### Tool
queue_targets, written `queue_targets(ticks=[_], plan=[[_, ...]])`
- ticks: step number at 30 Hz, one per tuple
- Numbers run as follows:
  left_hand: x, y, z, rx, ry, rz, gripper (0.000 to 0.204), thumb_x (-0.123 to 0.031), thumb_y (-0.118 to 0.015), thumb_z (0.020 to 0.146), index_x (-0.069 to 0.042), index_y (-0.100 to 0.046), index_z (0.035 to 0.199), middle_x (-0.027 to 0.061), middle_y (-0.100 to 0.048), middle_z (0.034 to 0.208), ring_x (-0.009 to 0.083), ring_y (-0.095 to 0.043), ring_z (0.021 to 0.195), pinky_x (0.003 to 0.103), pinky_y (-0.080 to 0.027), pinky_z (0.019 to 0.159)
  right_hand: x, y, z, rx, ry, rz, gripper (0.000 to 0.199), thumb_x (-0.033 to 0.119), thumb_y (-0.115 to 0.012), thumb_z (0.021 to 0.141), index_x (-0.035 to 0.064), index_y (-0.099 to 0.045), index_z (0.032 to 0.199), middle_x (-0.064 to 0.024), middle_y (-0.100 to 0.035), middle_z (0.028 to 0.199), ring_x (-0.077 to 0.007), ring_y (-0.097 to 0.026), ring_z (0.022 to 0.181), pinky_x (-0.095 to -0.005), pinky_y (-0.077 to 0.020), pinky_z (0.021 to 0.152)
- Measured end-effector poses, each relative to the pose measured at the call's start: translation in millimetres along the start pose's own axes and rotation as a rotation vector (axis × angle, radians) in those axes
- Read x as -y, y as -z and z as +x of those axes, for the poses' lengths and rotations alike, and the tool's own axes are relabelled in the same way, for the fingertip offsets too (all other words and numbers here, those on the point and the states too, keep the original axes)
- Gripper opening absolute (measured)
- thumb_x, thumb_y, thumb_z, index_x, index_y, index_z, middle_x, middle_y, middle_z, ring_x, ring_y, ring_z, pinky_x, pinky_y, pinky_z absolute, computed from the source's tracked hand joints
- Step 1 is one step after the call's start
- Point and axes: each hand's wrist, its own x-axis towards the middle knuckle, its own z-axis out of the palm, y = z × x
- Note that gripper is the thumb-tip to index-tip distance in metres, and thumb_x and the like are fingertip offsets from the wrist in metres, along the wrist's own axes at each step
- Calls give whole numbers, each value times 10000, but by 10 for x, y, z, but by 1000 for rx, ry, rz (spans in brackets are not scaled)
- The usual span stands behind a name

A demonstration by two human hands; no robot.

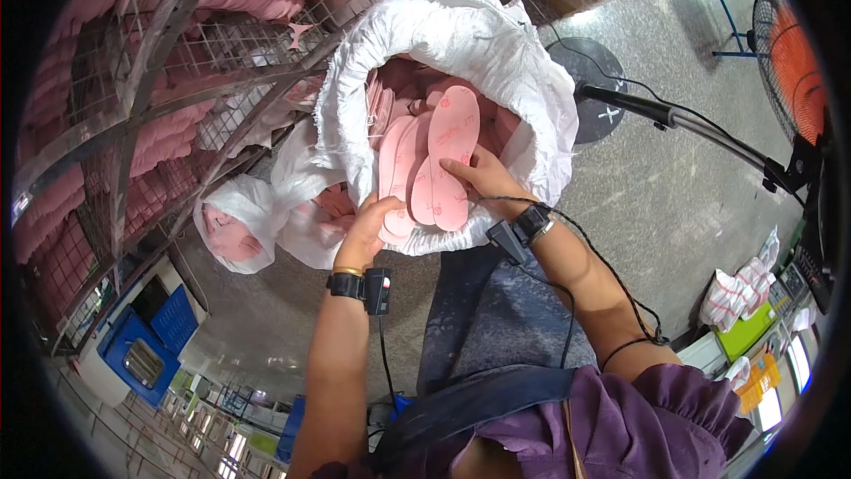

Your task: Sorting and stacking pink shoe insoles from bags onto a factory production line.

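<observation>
Both hands are closed on a bundle of pink insoles (432, 167) at the mouth of a white sack (461, 45). The left hand (368, 229) cups the heel ends from below, fingers curled under the stack, so the weight sits in the palm. The right hand (483, 179) presses against the outer side of the bundle, thumb laid across the flat face of the nearest insole, which keeps the pieces from fanning apart. The insoles stand roughly upright, toes pointing up and into the sack, and overlap one another like cards; this appears to be why a two-handed clamp is used rather than a pinch.

The sack's rim is rolled outward and down, which holds the mouth open and leaves the contents reachable; more pink insoles show inside, behind the held bundle. A second, smaller white sack (232, 222) lies just to the left, also open, with pink pieces in it.

Each wrist carries a black band with a small device, and a cable runs up the right forearm.

To the left, a wire rack (168, 62) holds further rows of pink stock. A standing fan (793, 62) is at the right, its round base (587, 80) on the concrete floor (656, 186) beside the sack.
</observation>
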Motion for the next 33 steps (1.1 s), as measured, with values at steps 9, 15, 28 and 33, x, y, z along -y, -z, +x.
queue_targets(ticks=[9, 15, 28, 33], plan=[[-40, -238, -392, -40, -121, -130, 455, -18, -578, 872, 24, -521, 1321, 165, -652, 1156, 281, -700, 924, 376, -596, 763, -237, 101, 109, -91, -33, 107, 385, 151, -643, 940, -5, -537, 1276, -92, -683, 1097, -174, -677, 939, -313, -557, 820], [-3, -529, -482, -3, -256, -223, 389, -96, -647, 920, 9, -531, 1276, 129, -677, 1032, 229, -702, 797, 351, -593, 695, -41, -23, -11, 50, -166, 436, 425, 267, -538, 992, 5, -528, 1326, -120, -673, 1197, -223, -685, 1019, -372, -554, 918], [314, -789, -358, -89, -288, -552, 482, -89, -606, 956, -17, -428, 1397, 160, -626, 1178, 317, -700, 989, 445, -608, 835, -64, -162, -10, -75, -72, 575, 560, 446, -316, 1065, -20, -562, 1253, -126, -703, 1034, -231, -691, 918, -346, -554, 859], [320, -870, -341, -59, -291, -419, 489, -90, -601, 958, 1, -423, 1405, 163, -616, 1225, 305, -665, 1084, 442, -576, 910, -239, -86, 39, -139, 52, 420, 431, 365, -491, 1034, -8, -595, 1224, -100, -700, 1037, -187, -672, 883, -317, -542, 803]])
